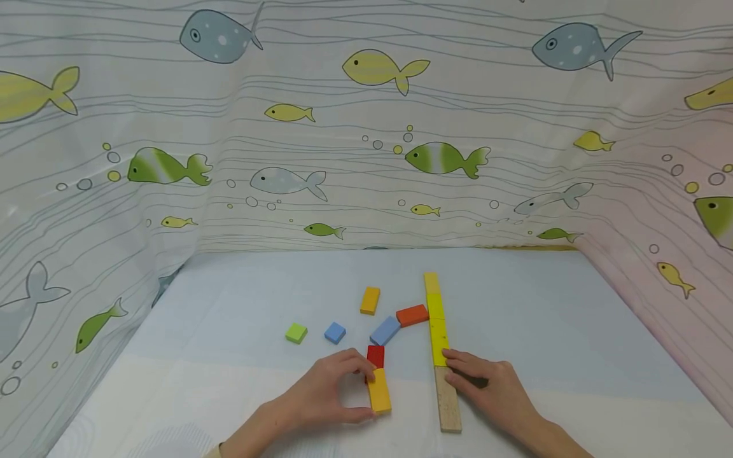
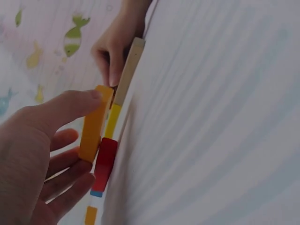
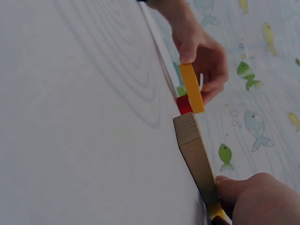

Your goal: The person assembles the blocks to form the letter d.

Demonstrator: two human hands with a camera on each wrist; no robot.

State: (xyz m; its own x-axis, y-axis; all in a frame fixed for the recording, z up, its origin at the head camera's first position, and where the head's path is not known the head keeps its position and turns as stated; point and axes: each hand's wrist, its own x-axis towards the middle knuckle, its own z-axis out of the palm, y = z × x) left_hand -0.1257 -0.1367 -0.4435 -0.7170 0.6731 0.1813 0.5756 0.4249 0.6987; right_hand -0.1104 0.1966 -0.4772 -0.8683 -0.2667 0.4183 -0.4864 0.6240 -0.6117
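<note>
My left hand [image 1: 332, 388] pinches an orange-yellow block [image 1: 379, 391] between thumb and fingertips. In the left wrist view that block [image 2: 96, 124] is raised and tilted beside a red block [image 2: 106, 161]; whether they touch I cannot tell. From the head, it partly covers the red block [image 1: 375, 355]. To the right runs a straight row: a plain wooden block [image 1: 448, 404] nearest, then yellow blocks [image 1: 438, 340], with a paler orange one [image 1: 432, 283] at the far end. My right hand [image 1: 495, 385] touches the row's right side where wood meets yellow, its fingers extended.
Beyond the left hand lie a blue block [image 1: 385, 331], an orange-red block [image 1: 412, 315] reaching the row, and another orange block [image 1: 369, 301]. A small green block [image 1: 296, 333] and a small blue one [image 1: 335, 333] sit farther left. A fish-patterned curtain [image 1: 343, 146] encloses the table.
</note>
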